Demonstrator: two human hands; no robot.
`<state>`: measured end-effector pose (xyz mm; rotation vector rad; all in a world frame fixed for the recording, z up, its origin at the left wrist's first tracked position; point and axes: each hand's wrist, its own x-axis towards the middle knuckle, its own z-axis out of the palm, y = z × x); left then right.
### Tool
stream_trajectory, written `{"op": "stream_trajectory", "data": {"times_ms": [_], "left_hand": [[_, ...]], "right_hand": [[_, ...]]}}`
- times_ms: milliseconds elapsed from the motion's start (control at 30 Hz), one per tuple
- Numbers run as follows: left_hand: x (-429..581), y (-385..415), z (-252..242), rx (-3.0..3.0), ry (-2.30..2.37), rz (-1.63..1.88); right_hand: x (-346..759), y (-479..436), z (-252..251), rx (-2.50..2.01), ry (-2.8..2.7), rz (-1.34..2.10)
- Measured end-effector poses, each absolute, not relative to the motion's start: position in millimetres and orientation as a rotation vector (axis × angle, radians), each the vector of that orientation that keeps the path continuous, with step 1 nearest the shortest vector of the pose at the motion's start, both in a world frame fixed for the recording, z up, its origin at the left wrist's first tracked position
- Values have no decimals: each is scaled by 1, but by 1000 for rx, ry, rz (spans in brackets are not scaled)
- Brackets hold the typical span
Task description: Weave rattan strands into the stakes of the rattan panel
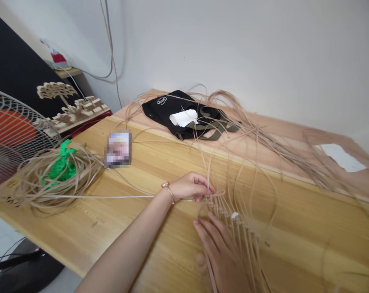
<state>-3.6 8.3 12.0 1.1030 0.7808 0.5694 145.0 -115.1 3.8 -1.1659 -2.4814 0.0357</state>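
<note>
A partly woven piece of pale rattan strips (222, 211) lies on the wooden table, its long loose ends fanning up and down. My left hand (189, 187), with a bracelet at the wrist, is closed at the weave's left end, thumb and fingers pinching a strip; the exact grip is partly hidden. My right hand (219, 250) lies palm down over the lower strands, fingers stretched out just below the woven row. One strip runs beside its thumb. A small white bit (235, 215) sits on the weave.
A coil of rattan (80, 179) with a green bag piece (64, 165) lies at left, near a fan (10, 126). Behind are a small pixelated box (117, 149), a black bag (169, 108), a long strip bundle (273, 146) and white paper (340, 157).
</note>
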Motion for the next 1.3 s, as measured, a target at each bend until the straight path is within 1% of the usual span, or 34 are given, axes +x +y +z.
{"op": "stream_trajectory", "data": {"times_ms": [300,633,833,933,1033,1233,1300], "left_hand": [[-4,8,12,1096,783,569],[-5,7,12,1125,774,580],[-5,8,11,1179,776,556],[-5,9,10,1189,779,545],[-4,8,10,1194,799,526],[-5,7,8,1202,803,525],[-5,7,7,1204,806,521]], "right_hand": [[146,-115,0,-1182,-2477,60],[145,-114,5,-1156,-2495,-31],[145,-112,6,-1135,-2475,40],[148,-112,9,-1087,-2379,177],[149,-115,14,-1101,-2156,444],[144,-119,19,-1356,-1178,1043],[148,-113,20,-1342,-926,1184]]}}
